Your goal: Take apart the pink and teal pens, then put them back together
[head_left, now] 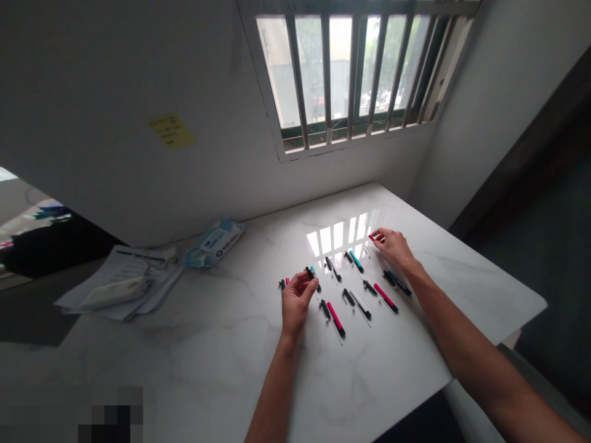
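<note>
Several pens lie taken apart in rows on the white marble-patterned table (207, 363). Fingers of my left hand (295, 307) are closed on a black pen part with a clip (309, 271), held up over the left side of the rows. At the far right of the rows, my right hand (393, 245) pinches a red pen part (371, 237); most of it is hidden by the fingers. A thin white refill (367, 251) lies just below that hand. Nearer me are a red barrel (335, 319), another red barrel (385, 298) and a teal barrel (356, 260), with black pieces and thin refills beside them.
A blue wipes packet (215, 244) lies by the wall. Left of it, a white device (115, 290) rests on a stack of papers (133, 264). A yellow note (172, 130) is stuck to the wall, left of a barred window (351, 74).
</note>
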### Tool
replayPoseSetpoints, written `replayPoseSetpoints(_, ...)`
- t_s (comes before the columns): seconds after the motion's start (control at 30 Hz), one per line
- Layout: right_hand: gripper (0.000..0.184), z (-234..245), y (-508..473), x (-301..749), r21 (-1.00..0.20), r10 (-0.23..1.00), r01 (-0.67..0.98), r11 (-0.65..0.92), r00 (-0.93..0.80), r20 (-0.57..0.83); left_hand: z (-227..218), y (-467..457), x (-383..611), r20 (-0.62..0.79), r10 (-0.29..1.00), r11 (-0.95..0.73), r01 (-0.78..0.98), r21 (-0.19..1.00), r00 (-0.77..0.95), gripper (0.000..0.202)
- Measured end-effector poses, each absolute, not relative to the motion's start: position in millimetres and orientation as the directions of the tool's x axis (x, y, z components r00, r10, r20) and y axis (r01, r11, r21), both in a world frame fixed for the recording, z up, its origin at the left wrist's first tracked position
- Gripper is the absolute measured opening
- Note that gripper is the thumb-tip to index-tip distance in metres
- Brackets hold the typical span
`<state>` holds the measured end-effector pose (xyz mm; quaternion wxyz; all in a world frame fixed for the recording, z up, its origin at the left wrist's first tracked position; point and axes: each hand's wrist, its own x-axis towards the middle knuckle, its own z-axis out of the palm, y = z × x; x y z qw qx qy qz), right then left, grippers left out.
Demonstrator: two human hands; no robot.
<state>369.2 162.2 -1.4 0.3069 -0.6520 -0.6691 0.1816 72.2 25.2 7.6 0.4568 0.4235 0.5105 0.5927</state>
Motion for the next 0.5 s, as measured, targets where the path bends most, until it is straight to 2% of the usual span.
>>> replayPoseSetpoints(0.1, 0.022, 12.4, 154.0, 353.1, -0.826, 0.968, 0.513, 0.234, -0.041, 0.249, 4.3, 25.7, 72.4, 0.012, 0.972, -0.046, -0.142, 0.989, -0.235, 0.036)
replayPoseSetpoints(0.17, 0.028, 20.2, 141.0, 331.7, -0.928, 0.951, 0.243, 0.281, -0.201, 0.236, 3.8, 25.4, 73.2, -0.008, 0.969, -0.035, -0.165, 0.986, -0.248, 0.038)
replayPoseSetpoints(0.23, 0.032, 24.8, 123.3, 305.7, -0.963, 0.902, 0.05, 0.263, -0.368, 0.227, 5.1, 24.8, 74.4, -0.022, 0.966, -0.026, -0.182, 0.983, -0.256, 0.039)
replayPoseSetpoints(0.33, 0.032, 25.2, 97.9, 271.6, -0.979, 0.832, -0.065, 0.194, -0.518, 0.199, 9.1, 23.7, 76.0, -0.023, 0.975, -0.019, -0.186, 0.982, -0.223, 0.04)
replayPoseSetpoints(0.5, 0.036, 19.5, 82.9, 252.7, -0.985, 0.806, -0.079, 0.155, -0.566, 0.172, 11.0, 23.4, 75.9, -0.03, 0.988, 0.002, -0.183, 0.983, -0.149, 0.04)
